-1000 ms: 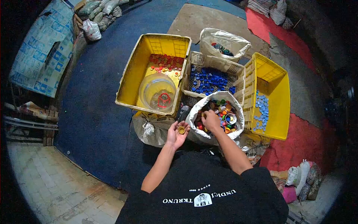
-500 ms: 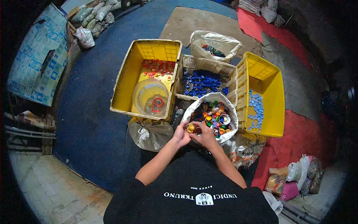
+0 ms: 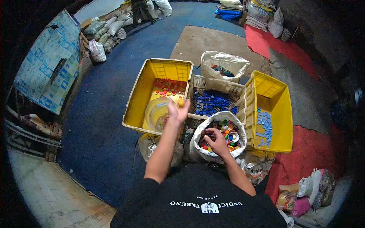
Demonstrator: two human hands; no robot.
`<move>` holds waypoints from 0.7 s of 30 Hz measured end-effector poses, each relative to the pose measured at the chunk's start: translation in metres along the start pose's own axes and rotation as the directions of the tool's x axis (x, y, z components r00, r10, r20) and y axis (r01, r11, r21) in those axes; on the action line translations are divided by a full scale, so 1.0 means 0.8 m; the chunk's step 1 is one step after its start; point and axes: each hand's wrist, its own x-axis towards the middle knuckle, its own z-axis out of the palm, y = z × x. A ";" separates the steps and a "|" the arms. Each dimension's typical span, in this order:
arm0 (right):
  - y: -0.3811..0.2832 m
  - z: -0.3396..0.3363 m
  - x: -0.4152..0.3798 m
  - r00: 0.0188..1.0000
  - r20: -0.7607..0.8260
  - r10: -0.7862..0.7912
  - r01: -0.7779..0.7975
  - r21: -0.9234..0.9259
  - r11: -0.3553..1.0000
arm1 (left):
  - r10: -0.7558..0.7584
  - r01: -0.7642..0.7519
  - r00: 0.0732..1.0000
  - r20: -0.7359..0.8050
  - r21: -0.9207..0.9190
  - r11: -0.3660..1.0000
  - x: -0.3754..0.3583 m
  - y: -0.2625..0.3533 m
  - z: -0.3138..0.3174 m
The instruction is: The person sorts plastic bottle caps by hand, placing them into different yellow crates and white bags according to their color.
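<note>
My left hand (image 3: 177, 111) is raised over the near edge of the left yellow crate (image 3: 133, 102), with a yellow cap (image 3: 181, 102) at its fingertips. That crate holds red and orange caps (image 3: 167, 86) and a clear plastic bowl (image 3: 155, 114). My right hand (image 3: 217, 143) is down inside the white sack (image 3: 197, 131) of mixed coloured caps (image 3: 226, 127), fingers curled among them. What it grips is hidden.
A white basket of blue caps (image 3: 212, 102) stands behind the sack. To the right is a second yellow crate (image 3: 279, 110) with light blue caps (image 3: 264, 121). A plastic bag (image 3: 222, 60) sits at the back, a grey bag (image 3: 146, 146) beside my left arm, filled sacks (image 3: 310, 188) at lower right.
My left hand has lifted from beside the sack up over the left yellow crate, carrying the yellow cap. My right hand has gone back into the sack.
</note>
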 end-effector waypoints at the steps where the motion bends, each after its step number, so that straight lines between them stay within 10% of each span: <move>1: -0.011 -0.006 0.001 0.999 -0.019 -0.029 0.028 -0.038 0.999 | 0.102 -0.097 0.994 -0.036 0.127 0.987 -0.014 0.001 0.043; 3: -0.003 -0.015 0.002 0.998 -0.067 -0.007 0.003 -0.058 0.998 | 0.199 -0.178 0.973 -0.116 0.170 0.969 -0.055 -0.012 0.103; 10: 0.064 -0.080 -0.028 0.959 -0.280 0.051 -0.106 -0.184 0.977 | -0.022 0.084 0.994 -0.104 0.649 0.756 -0.096 -0.076 -0.063; 15: 0.119 -0.126 -0.046 0.911 -0.289 0.293 -0.372 -0.273 0.887 | -0.086 -0.032 0.994 0.063 0.946 0.324 -0.155 -0.130 -0.124; 17: 0.142 -0.131 -0.048 0.935 -0.175 0.310 -0.354 -0.360 0.863 | -0.184 -0.181 0.968 0.168 0.982 -0.058 -0.180 -0.140 -0.105; 21: 0.145 -0.112 -0.032 0.952 -0.174 0.254 -0.306 -0.605 0.735 | -0.442 -0.531 0.844 0.304 0.593 -0.605 -0.214 -0.146 -0.093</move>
